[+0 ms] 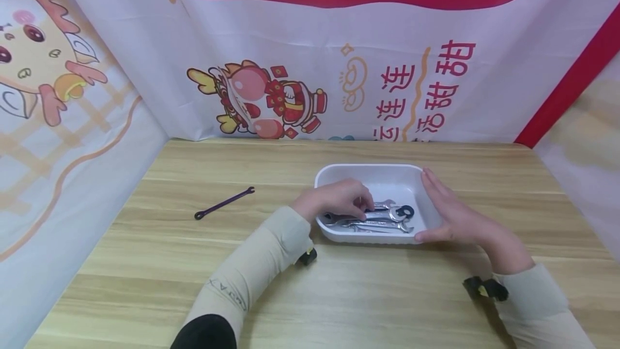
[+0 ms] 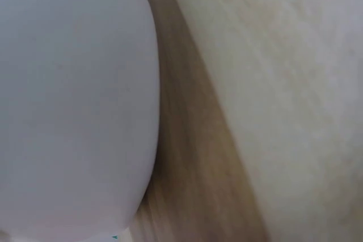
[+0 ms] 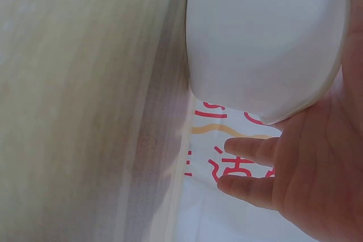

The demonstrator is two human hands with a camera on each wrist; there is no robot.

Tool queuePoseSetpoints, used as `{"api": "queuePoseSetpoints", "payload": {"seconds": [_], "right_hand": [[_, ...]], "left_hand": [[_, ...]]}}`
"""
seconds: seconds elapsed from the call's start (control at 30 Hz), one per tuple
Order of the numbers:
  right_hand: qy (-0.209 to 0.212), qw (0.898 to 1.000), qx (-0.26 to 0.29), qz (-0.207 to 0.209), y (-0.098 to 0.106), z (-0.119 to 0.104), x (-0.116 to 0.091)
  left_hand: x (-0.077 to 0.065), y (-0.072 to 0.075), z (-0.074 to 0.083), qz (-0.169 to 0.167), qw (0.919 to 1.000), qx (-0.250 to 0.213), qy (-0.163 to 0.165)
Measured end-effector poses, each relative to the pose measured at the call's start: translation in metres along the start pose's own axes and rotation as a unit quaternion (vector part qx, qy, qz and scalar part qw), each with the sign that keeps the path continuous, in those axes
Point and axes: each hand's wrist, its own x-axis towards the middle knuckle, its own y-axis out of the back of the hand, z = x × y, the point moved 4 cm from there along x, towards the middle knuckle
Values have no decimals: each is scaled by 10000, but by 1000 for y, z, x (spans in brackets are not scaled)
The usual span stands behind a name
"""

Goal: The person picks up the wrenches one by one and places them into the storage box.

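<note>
A white plastic tray (image 1: 373, 238) holds several silver wrenches (image 1: 382, 225), one with a black ring end. My left hand (image 1: 339, 198) reaches over the tray's left side, its curled fingertips and thumb pinching at a wrench among the others; the grip is partly hidden by the fingers. My right hand (image 1: 452, 214) spans the tray's right end, thumb at the front corner and straight fingers along the side. In the right wrist view two fingers (image 3: 247, 190) stretch out past the white tray wall (image 3: 261, 38). The tray's outer wall (image 2: 74, 106) fills the left wrist view's left half.
A dark purple wrench (image 1: 224, 203) lies alone on the wooden table (image 1: 145, 263), left of the tray. Behind the table hangs a white printed cloth (image 1: 300, 31) with red lettering and cartoon figures. Another printed cloth (image 1: 111, 128) hangs at the left side.
</note>
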Motion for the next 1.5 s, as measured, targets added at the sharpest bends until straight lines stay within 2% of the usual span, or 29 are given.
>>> {"api": "queuePoseSetpoints", "payload": {"seconds": [0.4, 0.6, 0.83, 1.23, 1.5], "right_hand": [[6, 10000, 16, -34, 1, -2, -1], [42, 10000, 10, -21, 1, -3, -1], [40, 10000, -16, -38, 1, -3, -2], [65, 10000, 13, -22, 0, -2, -2], [67, 10000, -3, -14, 0, -2, -2]], "left_hand": [[-7, 4, 6, -35, 9999, -52, 153], [-16, 11, 10, 52, 9998, -27, 171], [-32, 20, 6, 296, 9989, -186, 324], [-58, 35, 3, 892, 9960, 28, 16], [-77, 43, 6, 1161, 9930, 88, 213]]}}
